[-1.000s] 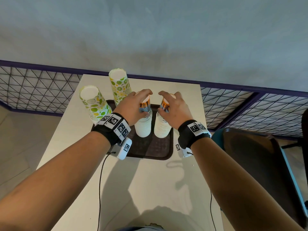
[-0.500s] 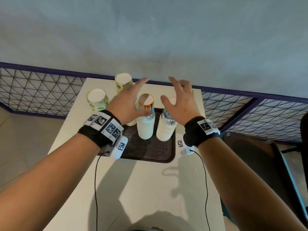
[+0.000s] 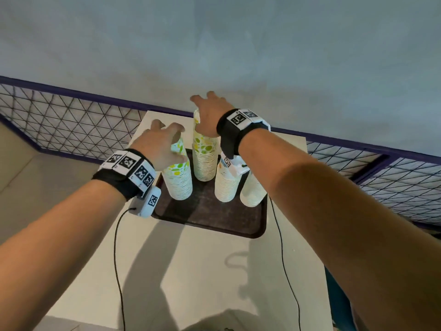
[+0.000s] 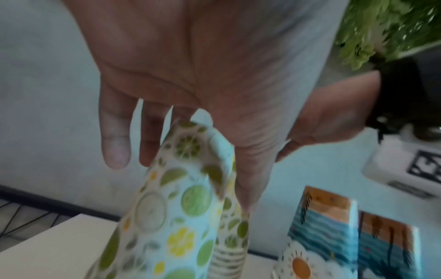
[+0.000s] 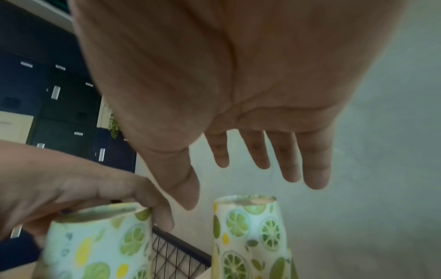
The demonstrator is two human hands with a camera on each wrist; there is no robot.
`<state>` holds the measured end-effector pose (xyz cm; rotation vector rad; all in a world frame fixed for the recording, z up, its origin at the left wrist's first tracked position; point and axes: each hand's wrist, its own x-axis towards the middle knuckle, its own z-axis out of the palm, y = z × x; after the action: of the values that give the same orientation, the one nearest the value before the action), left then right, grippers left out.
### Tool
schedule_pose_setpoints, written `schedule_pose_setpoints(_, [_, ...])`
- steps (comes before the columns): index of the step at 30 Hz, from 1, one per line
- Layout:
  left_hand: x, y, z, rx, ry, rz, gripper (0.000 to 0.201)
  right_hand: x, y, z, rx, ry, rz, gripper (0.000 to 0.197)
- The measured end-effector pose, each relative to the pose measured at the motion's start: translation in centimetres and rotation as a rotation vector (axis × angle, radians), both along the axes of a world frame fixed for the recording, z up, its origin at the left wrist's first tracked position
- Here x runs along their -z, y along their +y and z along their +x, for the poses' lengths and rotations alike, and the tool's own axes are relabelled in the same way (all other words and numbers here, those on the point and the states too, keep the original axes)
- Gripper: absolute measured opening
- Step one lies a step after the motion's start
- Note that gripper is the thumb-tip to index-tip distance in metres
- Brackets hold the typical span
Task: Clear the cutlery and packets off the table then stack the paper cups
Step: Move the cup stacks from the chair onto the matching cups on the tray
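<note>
Paper cup stacks [image 3: 179, 180], ribbed, tapered, on dark tray [image 3: 210, 216]; left hand [image 3: 160, 145] fingers spread, right hand [image 3: 210, 111] fingers spread.

Probably a café or canteen: stacked paper cups [image 3: 178, 180] on a serving tray [image 3: 210, 211], small table [image 3: 191, 271], potted greenery [image 4: 386, 28].

Two stacks of lemon-and-lime-printed paper cups [image 3: 178, 180] [image 3: 204, 158]; two stacks of beach-printed paper cups [image 3: 225, 185] [image 3: 253, 192]; one dark brown plastic tray [image 3: 210, 216].
</note>
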<state>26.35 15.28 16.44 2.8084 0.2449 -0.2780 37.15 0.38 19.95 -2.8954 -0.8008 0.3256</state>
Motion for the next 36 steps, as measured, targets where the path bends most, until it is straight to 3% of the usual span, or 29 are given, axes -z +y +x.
schedule_pose_setpoints(4, [2.6,0.2,-0.5,0.009,-0.107,0.001,0.073,1.2,2.2,1.0,-0.014,0.035,-0.091,0.067])
schedule_pose_setpoints(12, [3.4,1.4,0.0,0.022,-0.143,-0.019,0.078,1.9,2.7,1.6,-0.04,-0.012,-0.141,0.047])
schedule_pose_setpoints(36, [3.1,4.3,2.2,0.06,-0.147,0.013,0.088,1.6,1.4,-2.7,-0.15,0.017,-0.067,0.054])
